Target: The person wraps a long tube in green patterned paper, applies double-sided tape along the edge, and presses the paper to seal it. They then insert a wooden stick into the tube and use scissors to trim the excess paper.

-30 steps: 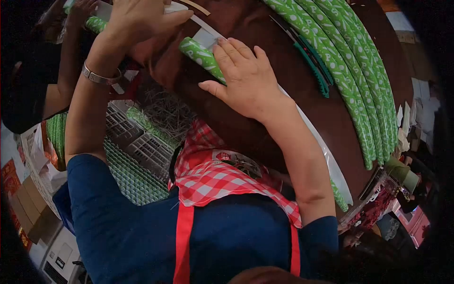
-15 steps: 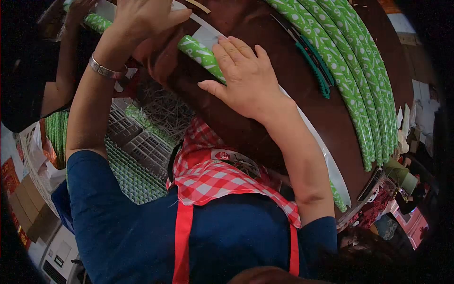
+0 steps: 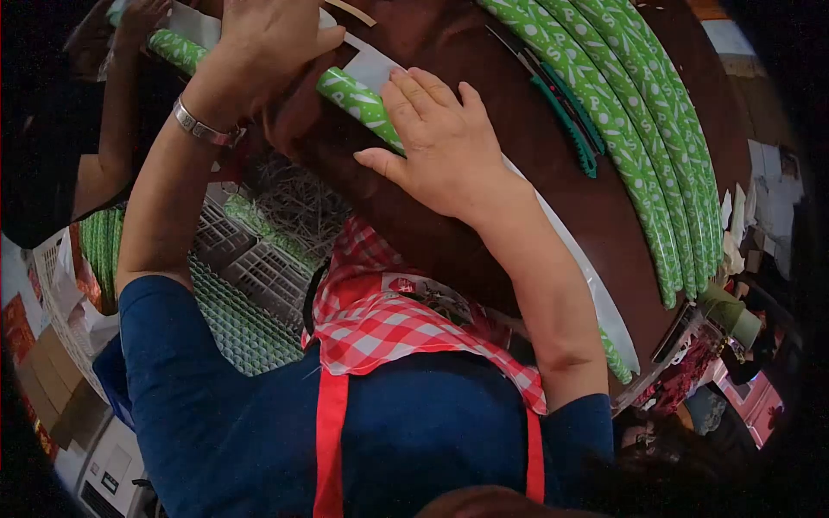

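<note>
On the brown table, my right hand [image 3: 445,142] lies palm down with fingers spread on a rolled green patterned sheet [image 3: 352,97], whose white edge shows beyond my fingertips. My left hand [image 3: 275,34], below a silver bracelet, is at the top of the view, flat over the left part of a roll, with its thumb stretched out; some fingertips are cut off. Another stretch of green roll [image 3: 177,49] shows left of that hand. A green-handled cutter [image 3: 566,112] lies right of my right hand, beside several long green rolls [image 3: 639,138].
At the upper left, another person's arm [image 3: 117,112] reaches to the far end of the roll. Below the table's edge are a crate [image 3: 268,272] of thin strips and bundled green rolls [image 3: 242,324]. A white basket [image 3: 65,319] stands at the left.
Both hands have stayed over the rolled sheet. The view has shifted slightly, and my left wrist sits a little further right.
</note>
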`<action>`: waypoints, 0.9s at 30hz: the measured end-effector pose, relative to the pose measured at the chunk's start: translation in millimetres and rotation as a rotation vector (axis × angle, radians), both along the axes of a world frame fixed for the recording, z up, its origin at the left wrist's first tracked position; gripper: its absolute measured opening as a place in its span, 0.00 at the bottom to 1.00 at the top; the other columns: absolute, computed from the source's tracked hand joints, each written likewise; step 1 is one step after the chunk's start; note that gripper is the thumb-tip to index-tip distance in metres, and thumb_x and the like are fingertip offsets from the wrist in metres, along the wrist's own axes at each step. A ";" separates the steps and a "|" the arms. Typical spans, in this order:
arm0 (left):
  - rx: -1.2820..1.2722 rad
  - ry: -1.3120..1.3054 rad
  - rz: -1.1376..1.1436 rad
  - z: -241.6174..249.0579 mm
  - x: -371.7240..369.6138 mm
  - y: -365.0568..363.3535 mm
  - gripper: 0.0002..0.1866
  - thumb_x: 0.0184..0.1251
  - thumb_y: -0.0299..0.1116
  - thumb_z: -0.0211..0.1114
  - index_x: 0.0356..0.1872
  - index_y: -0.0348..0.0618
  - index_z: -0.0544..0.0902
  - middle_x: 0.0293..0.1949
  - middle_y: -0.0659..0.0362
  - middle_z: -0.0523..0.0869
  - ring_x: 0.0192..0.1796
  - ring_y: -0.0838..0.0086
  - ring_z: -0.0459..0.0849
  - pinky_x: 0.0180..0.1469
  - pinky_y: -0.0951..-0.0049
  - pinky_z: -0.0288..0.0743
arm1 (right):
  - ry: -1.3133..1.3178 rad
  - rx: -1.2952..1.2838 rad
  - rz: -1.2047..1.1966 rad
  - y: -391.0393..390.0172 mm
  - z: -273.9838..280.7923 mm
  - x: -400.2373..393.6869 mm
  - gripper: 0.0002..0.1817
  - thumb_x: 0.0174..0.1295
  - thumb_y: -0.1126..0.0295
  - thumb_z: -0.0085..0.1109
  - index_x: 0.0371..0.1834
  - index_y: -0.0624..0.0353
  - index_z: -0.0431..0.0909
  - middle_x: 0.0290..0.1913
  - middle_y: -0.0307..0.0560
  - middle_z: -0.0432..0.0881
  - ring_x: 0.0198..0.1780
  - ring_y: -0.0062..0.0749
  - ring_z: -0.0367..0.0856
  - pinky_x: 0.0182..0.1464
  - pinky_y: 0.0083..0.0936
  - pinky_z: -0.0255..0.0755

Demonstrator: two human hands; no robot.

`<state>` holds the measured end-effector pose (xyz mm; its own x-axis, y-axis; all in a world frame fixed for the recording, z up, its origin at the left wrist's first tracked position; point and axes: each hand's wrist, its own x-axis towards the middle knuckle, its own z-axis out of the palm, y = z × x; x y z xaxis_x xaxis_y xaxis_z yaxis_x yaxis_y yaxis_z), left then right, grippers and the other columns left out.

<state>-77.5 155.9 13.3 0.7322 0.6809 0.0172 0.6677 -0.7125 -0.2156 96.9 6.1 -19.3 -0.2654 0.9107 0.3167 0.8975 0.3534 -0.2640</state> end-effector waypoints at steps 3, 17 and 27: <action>0.000 -0.021 -0.013 -2.2 10.0 2.9 0.23 0.56 0.54 0.63 0.29 0.40 0.87 0.42 0.55 0.82 0.53 0.61 0.79 0.63 0.41 0.58 | -0.017 0.035 -0.007 -0.7 2.2 -0.7 0.36 0.57 0.44 0.63 0.58 0.66 0.75 0.61 0.54 0.77 0.66 0.44 0.71 0.61 0.46 0.64; 0.030 -0.125 0.002 5.0 0.5 0.7 0.24 0.56 0.55 0.62 0.27 0.40 0.87 0.42 0.55 0.82 0.52 0.61 0.78 0.63 0.41 0.57 | -0.269 0.038 -0.299 -28.3 41.0 131.6 0.13 0.57 0.69 0.65 0.43 0.61 0.80 0.43 0.51 0.82 0.45 0.49 0.78 0.46 0.40 0.75; 0.168 -0.344 -0.012 2.1 -6.4 -4.7 0.22 0.56 0.52 0.63 0.27 0.41 0.87 0.36 0.56 0.81 0.47 0.61 0.79 0.62 0.44 0.58 | -0.365 -0.087 -0.347 -25.0 40.9 127.6 0.15 0.56 0.62 0.68 0.39 0.60 0.77 0.38 0.50 0.78 0.42 0.48 0.79 0.40 0.40 0.75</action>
<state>-83.9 151.2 15.4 0.6720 0.6394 0.3736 0.7134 -0.6943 -0.0950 224.4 -18.9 21.6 -0.0214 0.9837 0.1787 0.9972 0.0083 0.0737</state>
